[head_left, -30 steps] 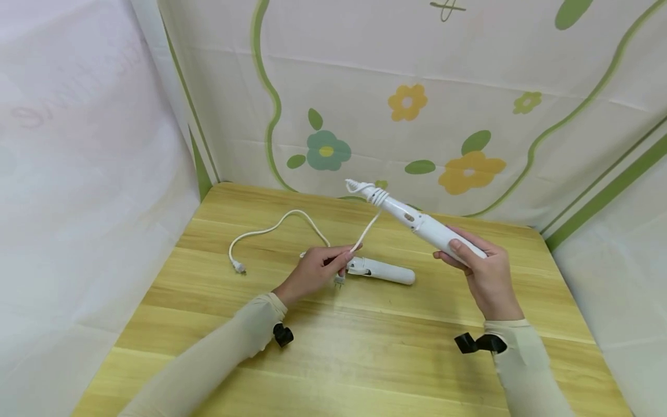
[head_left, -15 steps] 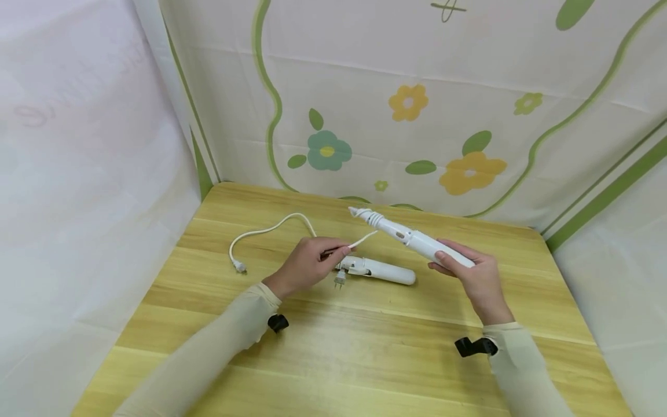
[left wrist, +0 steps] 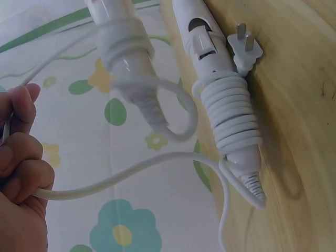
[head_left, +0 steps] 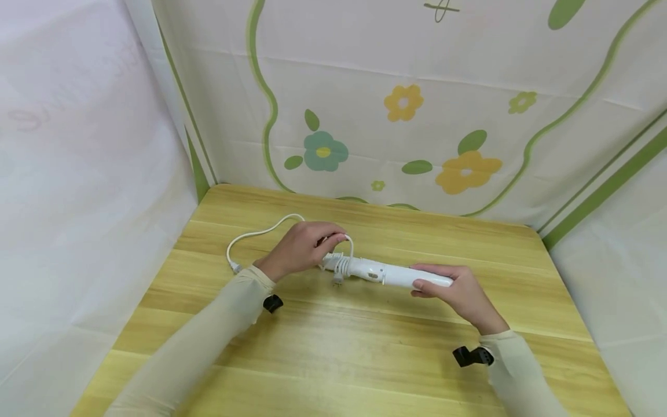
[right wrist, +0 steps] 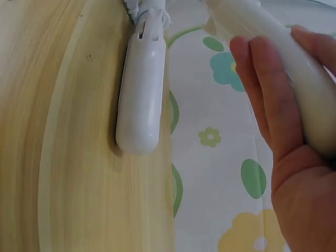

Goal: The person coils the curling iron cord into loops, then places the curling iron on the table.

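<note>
My right hand (head_left: 453, 289) grips the smooth end of a white hair straightener (head_left: 403, 275), held almost level. White cord is coiled around its other end, blurred in the left wrist view. My left hand (head_left: 304, 246) pinches the straightener's power cord (head_left: 351, 248), which bends in a short arc from the fingers to the coils. Past the hand the cord trails to a plug (head_left: 235, 267) at the left. A second white hair straightener (left wrist: 228, 105) lies on the table, its cord neatly coiled and its two-pin plug (left wrist: 245, 50) sticking out. The held one mostly covers it in the head view.
The wooden table (head_left: 333, 353) ends at the back against a white cloth (head_left: 365, 127) printed with flowers. White cloth walls also stand on both sides. Black straps with small mounts (head_left: 471, 356) sit at the wrists.
My right hand has lowered the straightener and levelled it, bringing it in front of the one on the table. My left hand has moved slightly up and left; the cord now arcs instead of running straight.
</note>
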